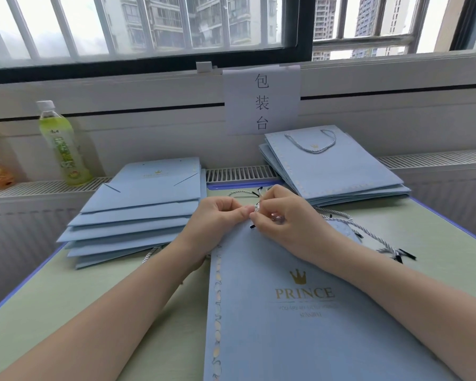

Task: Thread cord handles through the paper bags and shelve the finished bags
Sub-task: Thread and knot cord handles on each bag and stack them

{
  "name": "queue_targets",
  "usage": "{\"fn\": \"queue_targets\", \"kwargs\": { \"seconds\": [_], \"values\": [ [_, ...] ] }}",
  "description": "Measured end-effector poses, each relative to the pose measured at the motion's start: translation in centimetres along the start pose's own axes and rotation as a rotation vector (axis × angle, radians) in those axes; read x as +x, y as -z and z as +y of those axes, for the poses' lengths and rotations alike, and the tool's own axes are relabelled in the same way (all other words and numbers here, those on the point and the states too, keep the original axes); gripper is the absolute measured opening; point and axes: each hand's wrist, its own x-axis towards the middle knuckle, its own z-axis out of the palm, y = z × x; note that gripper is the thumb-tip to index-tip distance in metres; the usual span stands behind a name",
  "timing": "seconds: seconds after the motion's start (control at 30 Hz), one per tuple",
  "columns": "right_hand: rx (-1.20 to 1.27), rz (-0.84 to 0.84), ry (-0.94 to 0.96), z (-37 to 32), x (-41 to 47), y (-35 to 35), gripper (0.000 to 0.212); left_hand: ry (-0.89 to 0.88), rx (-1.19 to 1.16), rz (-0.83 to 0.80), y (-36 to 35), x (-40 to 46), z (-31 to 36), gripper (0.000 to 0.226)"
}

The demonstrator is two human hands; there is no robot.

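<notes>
Paper bag point(300, 312) lay flat on the table point(94, 312), light and easily creased; left hand point(217, 215) and right hand point(280, 215) pinched the limp cord point(242, 192) at its top edge, best held near the tip.

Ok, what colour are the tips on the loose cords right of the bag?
Black tips on the loose cords, which are twisted white-grey; clearest in the head view.

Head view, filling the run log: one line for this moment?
step: threading cord | bag: flat on table | left hand: pinching bag's top edge | right hand: pinching cord
</notes>
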Motion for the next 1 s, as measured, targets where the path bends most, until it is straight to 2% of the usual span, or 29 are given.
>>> {"fn": "queue_targets", "kwargs": {
  "seconds": [0.17, 0.23, 0.37, 0.47, 0.57, 0.7, 0.9, 1.0],
  "values": [
    [-0.259, 0.046, 0.21, -0.1, -0.4, -0.4, 0.026, -0.039, 0.036, 0.001, -0.3, -0.3, 0.1, 0.026],
    [-0.289, 0.069, 0.25, -0.5, -0.4, -0.4, 0.024, -0.04, 0.029, 0.018, -0.3, -0.4, 0.3, 0.029],
    [-0.19, 0.008, 0.205, -0.8, -0.4, -0.3, 0.034, -0.021, -0.031, 0.0, -0.1, -0.6, 0.8, 0.035],
    [-0.179, -0.033, 0.224, -0.5, -0.4, -0.3, 0.02, 0.019, -0.07, -0.038, 0.1, -0.6, 0.7, 0.043],
    [-0.143, -0.074, 0.222, -0.4, -0.3, -0.3, 0.01, 0.049, -0.09, -0.088, 0.4, -0.5, 0.8, 0.031],
    [-0.102, -0.067, 0.211, -0.6, -0.3, -0.1, 0.017, 0.08, -0.089, -0.159, 0.8, -0.5, 1.1, 0.031],
    [-0.138, -0.049, 0.235, -0.8, -0.3, 0.4, 0.015, 0.116, -0.104, -0.206, 1.0, -0.6, 1.4, 0.033],
    [-0.192, -0.014, 0.225, -0.7, -0.1, 0.7, 0.024, 0.095, -0.067, -0.184, 1.0, -0.5, 1.6, 0.045]
  ]
}}
